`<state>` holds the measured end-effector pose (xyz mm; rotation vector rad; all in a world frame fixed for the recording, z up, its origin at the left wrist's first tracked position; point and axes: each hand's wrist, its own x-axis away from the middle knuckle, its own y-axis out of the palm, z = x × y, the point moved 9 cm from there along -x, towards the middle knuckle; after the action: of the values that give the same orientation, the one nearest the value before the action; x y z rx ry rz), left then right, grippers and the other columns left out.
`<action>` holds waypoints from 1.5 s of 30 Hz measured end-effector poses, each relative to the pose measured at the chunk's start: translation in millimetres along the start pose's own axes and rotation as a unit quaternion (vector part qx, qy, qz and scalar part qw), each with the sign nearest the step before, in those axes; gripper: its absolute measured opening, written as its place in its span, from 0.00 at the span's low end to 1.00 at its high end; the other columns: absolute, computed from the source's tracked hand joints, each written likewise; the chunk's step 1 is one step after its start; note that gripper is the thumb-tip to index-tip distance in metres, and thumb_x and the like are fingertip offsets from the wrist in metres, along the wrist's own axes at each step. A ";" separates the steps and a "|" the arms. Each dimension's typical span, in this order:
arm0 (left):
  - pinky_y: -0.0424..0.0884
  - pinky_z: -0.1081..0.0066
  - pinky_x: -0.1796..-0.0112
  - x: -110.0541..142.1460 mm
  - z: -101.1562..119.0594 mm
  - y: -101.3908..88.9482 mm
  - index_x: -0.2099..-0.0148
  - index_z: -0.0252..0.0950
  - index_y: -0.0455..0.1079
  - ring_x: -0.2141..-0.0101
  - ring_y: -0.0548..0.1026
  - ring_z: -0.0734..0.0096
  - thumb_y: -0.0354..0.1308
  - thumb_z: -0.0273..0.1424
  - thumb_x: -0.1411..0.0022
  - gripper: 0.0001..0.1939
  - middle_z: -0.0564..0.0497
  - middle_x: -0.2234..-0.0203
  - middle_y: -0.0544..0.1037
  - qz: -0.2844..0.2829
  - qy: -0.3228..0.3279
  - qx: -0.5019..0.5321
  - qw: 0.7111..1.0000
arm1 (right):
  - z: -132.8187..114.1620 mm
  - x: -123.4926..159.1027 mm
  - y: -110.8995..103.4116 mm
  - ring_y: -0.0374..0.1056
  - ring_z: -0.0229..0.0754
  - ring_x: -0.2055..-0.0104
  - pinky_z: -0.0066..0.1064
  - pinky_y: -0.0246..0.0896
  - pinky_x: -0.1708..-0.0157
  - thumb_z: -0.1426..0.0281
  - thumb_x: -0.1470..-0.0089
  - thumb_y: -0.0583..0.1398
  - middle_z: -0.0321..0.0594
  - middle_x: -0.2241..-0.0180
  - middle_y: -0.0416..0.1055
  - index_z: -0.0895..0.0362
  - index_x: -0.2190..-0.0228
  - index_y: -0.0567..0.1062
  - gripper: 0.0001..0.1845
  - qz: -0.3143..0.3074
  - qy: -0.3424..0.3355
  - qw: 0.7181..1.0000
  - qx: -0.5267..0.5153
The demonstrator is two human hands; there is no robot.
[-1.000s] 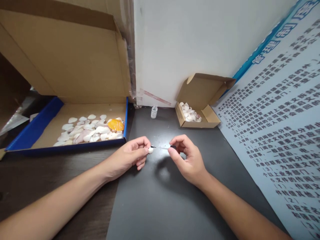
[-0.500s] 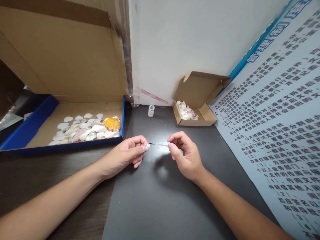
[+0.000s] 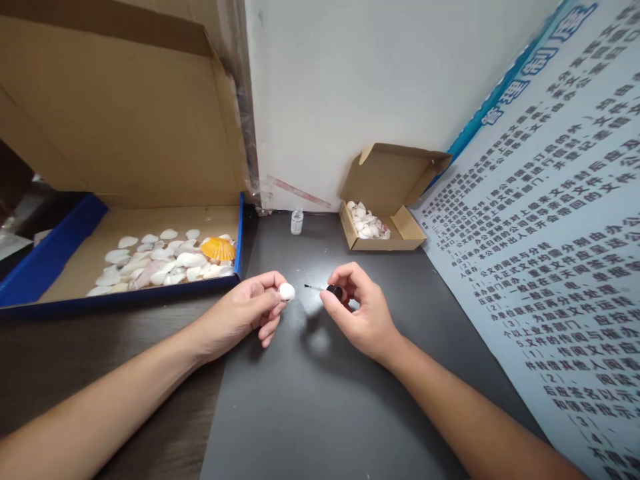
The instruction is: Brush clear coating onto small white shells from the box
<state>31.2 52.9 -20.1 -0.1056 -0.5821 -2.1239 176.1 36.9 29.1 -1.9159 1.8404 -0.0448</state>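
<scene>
Between thumb and fingers my left hand (image 3: 257,305) pinches a small white seashell (image 3: 287,292), its rounded face turned up. My right hand (image 3: 357,307) grips the black cap of a small brush (image 3: 334,291). The brush's thin pale stem points left and ends in a dark tip, a short gap away from the shell. Both hands are held over the dark grey mat (image 3: 300,407). Behind them a little clear glass bottle (image 3: 297,222) with a printed label stands upright without a cap.
At left, an open blue-sided cardboard box (image 3: 241,233) holds many white shells (image 3: 160,260) and one orange scallop shell (image 3: 219,249). A smaller open carton (image 3: 395,245) with shells stands back right. A printed sheet (image 3: 540,220) slopes along the right, and a white panel (image 3: 385,80) rises behind.
The brush tip has come away from the shell, leaving a gap. My left hand has turned the shell so more of its white face shows. The black cap has come into sight.
</scene>
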 end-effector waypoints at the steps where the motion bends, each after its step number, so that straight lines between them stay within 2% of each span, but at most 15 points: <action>1: 0.66 0.78 0.83 0.4 0.2 0.1 0.66 0.37 0.62 0.86 0.60 0.83 0.64 0.38 0.41 0.14 0.62 0.82 0.65 0.001 -0.001 0.000 1.000 | -0.6 0.2 -0.1 0.55 0.33 0.79 0.26 0.53 0.79 0.68 0.45 0.60 0.27 0.78 0.59 0.53 0.67 0.65 0.06 0.000 -0.004 1.000 -0.006; 5: 0.67 0.78 0.83 0.9 1.0 1.0 0.67 0.37 0.62 0.86 0.63 0.83 0.64 0.37 0.40 0.14 0.61 0.81 0.67 -0.008 0.002 0.003 1.000 | -1.3 2.0 5.7 0.58 0.33 0.78 0.26 0.56 0.76 0.67 0.40 0.56 0.29 0.76 0.61 0.54 0.63 0.67 0.04 -0.031 -0.011 0.999 -0.038; 11: 0.66 0.80 0.84 0.3 0.9 -1.0 0.68 0.36 0.61 0.86 0.65 0.82 0.62 0.35 0.38 0.12 0.60 0.80 0.69 -0.012 0.007 0.003 1.000 | -0.3 2.9 1.4 0.56 0.34 0.77 0.26 0.55 0.76 0.69 0.44 0.59 0.29 0.76 0.60 0.53 0.64 0.66 0.06 0.001 -0.010 1.000 -0.015; 15: 0.65 0.80 0.83 1.5 0.8 -0.8 0.68 0.37 0.60 0.86 0.66 0.82 0.61 0.34 0.38 0.12 0.59 0.79 0.71 -0.017 0.009 0.008 1.000 | -2.4 3.8 6.0 0.57 0.34 0.77 0.27 0.57 0.75 0.69 0.42 0.58 0.29 0.75 0.60 0.53 0.62 0.66 0.05 -0.025 -0.025 0.999 -0.029; 19: 0.64 0.81 0.82 1.7 1.0 -1.0 0.69 0.36 0.60 0.85 0.66 0.83 0.60 0.34 0.37 0.13 0.58 0.79 0.71 -0.018 0.012 0.006 1.000 | 1.1 3.4 4.1 0.56 0.34 0.78 0.26 0.54 0.77 0.70 0.44 0.60 0.28 0.77 0.59 0.53 0.64 0.66 0.07 -0.012 -0.007 1.000 -0.007; 23: 0.63 0.80 0.82 0.7 0.9 -1.1 0.68 0.37 0.60 0.84 0.66 0.82 0.61 0.35 0.38 0.13 0.58 0.79 0.70 -0.018 0.013 0.001 1.000 | -2.9 3.7 5.6 0.57 0.33 0.78 0.26 0.55 0.77 0.70 0.42 0.58 0.28 0.76 0.60 0.53 0.63 0.67 0.04 -0.024 -0.024 0.999 -0.035; 27: 0.63 0.81 0.80 0.9 -0.1 -0.6 0.68 0.36 0.60 0.84 0.66 0.82 0.61 0.34 0.38 0.12 0.58 0.80 0.70 -0.019 0.008 0.003 1.000 | -3.1 3.5 2.6 0.55 0.32 0.79 0.26 0.54 0.78 0.70 0.44 0.60 0.28 0.77 0.59 0.53 0.64 0.67 0.06 -0.004 -0.020 1.000 -0.008; 31: 0.64 0.80 0.80 1.0 0.7 -1.4 0.69 0.36 0.62 0.83 0.65 0.82 0.62 0.33 0.39 0.12 0.58 0.79 0.70 -0.013 0.011 -0.004 1.000 | -3.1 3.4 4.4 0.57 0.33 0.79 0.26 0.55 0.77 0.69 0.42 0.58 0.29 0.76 0.59 0.53 0.63 0.68 0.04 -0.017 -0.024 0.999 -0.034; 34: 0.63 0.80 0.80 1.3 0.7 -2.0 0.68 0.35 0.63 0.82 0.63 0.82 0.62 0.33 0.39 0.11 0.58 0.80 0.69 -0.008 0.009 -0.009 1.000 | -1.0 4.1 2.1 0.56 0.33 0.78 0.26 0.54 0.77 0.70 0.43 0.60 0.28 0.76 0.60 0.53 0.63 0.68 0.06 -0.005 -0.023 1.000 -0.019; 38: 0.64 0.80 0.79 1.4 0.6 -1.2 0.67 0.35 0.65 0.82 0.64 0.82 0.62 0.33 0.39 0.10 0.58 0.80 0.68 -0.010 0.009 -0.012 1.000 | -2.6 5.2 0.4 0.57 0.33 0.78 0.27 0.55 0.76 0.69 0.39 0.55 0.30 0.75 0.62 0.53 0.62 0.69 0.03 -0.002 -0.035 0.997 -0.064; 42: 0.63 0.80 0.80 -0.2 -0.8 -1.9 0.66 0.35 0.66 0.82 0.63 0.82 0.62 0.34 0.39 0.09 0.59 0.80 0.67 -0.011 0.009 -0.012 1.000 | -5.7 4.4 -0.4 0.56 0.33 0.78 0.26 0.55 0.76 0.71 0.43 0.60 0.28 0.78 0.60 0.53 0.63 0.69 0.05 -0.001 -0.045 0.998 -0.033; 45: 0.63 0.80 0.80 -1.1 -2.3 -3.9 0.65 0.35 0.66 0.82 0.62 0.82 0.61 0.34 0.38 0.09 0.59 0.80 0.66 -0.009 0.009 -0.008 1.000 | -5.7 3.0 -1.9 0.56 0.33 0.79 0.26 0.54 0.77 0.70 0.40 0.57 0.28 0.78 0.60 0.54 0.64 0.69 0.01 0.002 -0.042 0.998 -0.055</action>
<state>29.1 54.7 -23.9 -0.0893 -0.5575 -2.1448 176.2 32.2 34.0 -1.9566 1.8261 0.1401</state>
